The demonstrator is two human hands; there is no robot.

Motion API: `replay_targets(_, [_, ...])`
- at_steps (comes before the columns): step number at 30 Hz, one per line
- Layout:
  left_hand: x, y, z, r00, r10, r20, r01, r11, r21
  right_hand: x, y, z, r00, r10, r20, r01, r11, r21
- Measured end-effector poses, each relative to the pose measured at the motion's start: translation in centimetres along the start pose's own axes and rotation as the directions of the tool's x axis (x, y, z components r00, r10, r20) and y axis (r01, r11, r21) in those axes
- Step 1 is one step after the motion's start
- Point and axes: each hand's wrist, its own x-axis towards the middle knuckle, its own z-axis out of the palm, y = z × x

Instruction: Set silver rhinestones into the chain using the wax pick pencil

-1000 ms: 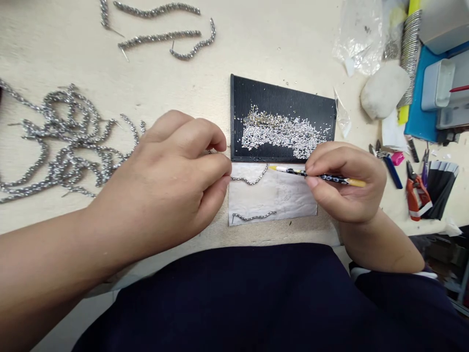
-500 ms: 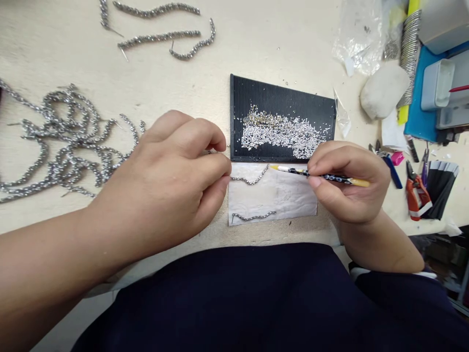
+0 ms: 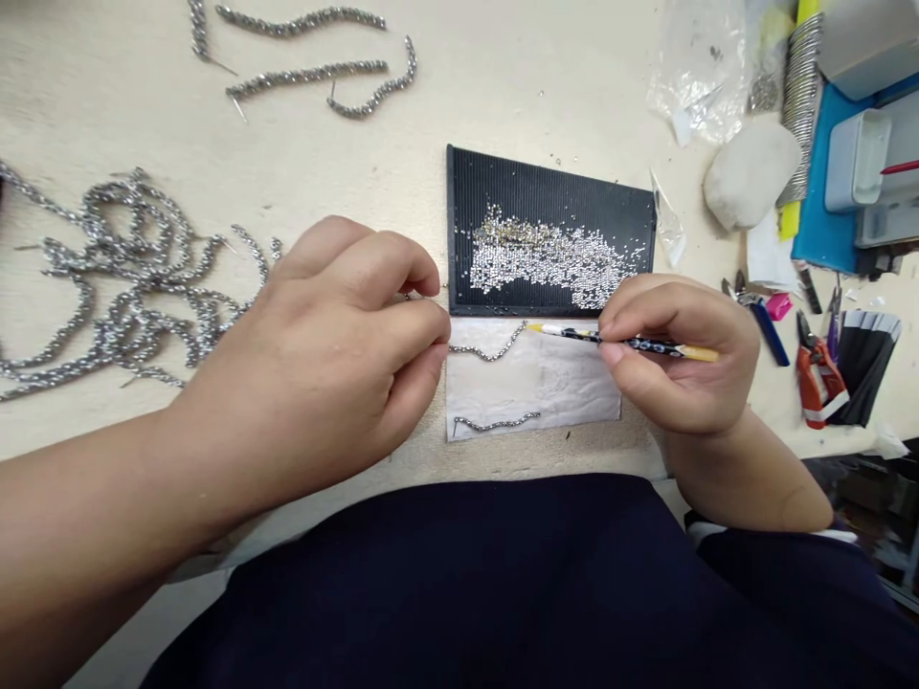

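My left hand (image 3: 337,354) is closed, its fingertips pinching the left end of a short curved rhinestone strip (image 3: 495,349) that lies on a white pad (image 3: 567,388). My right hand (image 3: 682,349) is closed on a yellow-and-black picker pencil (image 3: 624,342); its yellow tip points left and touches the strip's right end. Just behind them lies a black ribbed tray (image 3: 552,187) holding a heap of tiny silver rhinestones (image 3: 552,258). A second curved strip (image 3: 495,422) lies along the pad's near edge.
Several finished silver strips lie in a pile (image 3: 122,277) at the left and more (image 3: 308,57) at the back. At the right are a white lump (image 3: 750,172), red pliers (image 3: 811,378), a blue tool (image 3: 768,330), plastic bags (image 3: 700,67) and a blue box (image 3: 825,211).
The pencil tip drew slightly right, then returned to the strip's end. My left hand has stayed put; the view shifted slightly.
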Motion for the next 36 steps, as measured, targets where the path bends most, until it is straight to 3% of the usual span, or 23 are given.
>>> replay_targets(8, [-0.09,-0.02,0.22,1.000,-0.004,-0.008,0.004,1.000,0.029,-0.31,0.48,-0.18,0.983,0.042,-0.181,-0.056,0.996,-0.072])
replay_targets(19, [0.05,-0.05,0.62,1.000,-0.003,-0.003,0.003,1.000,-0.015,-0.41,0.88,-0.14,0.980,0.037,-0.193,-0.052,0.996,-0.072])
replay_targets(22, [0.04,-0.03,0.58,1.000,0.005,-0.009,-0.005,1.000,0.005,-0.29,0.72,-0.32,0.989,0.004,-0.145,-0.007,1.000,-0.017])
replay_targets(28, [-0.28,-0.32,0.21,1.000,0.012,-0.002,-0.012,1.000,0.002,0.27,0.27,-0.77,0.989,-0.091,0.118,0.083,0.994,0.071])
replay_targets(36, [-0.47,-0.71,0.52,1.000,-0.022,-0.015,0.020,0.996,-0.089,0.18,0.27,-0.94,0.989,-0.065,0.134,0.060,0.997,0.040])
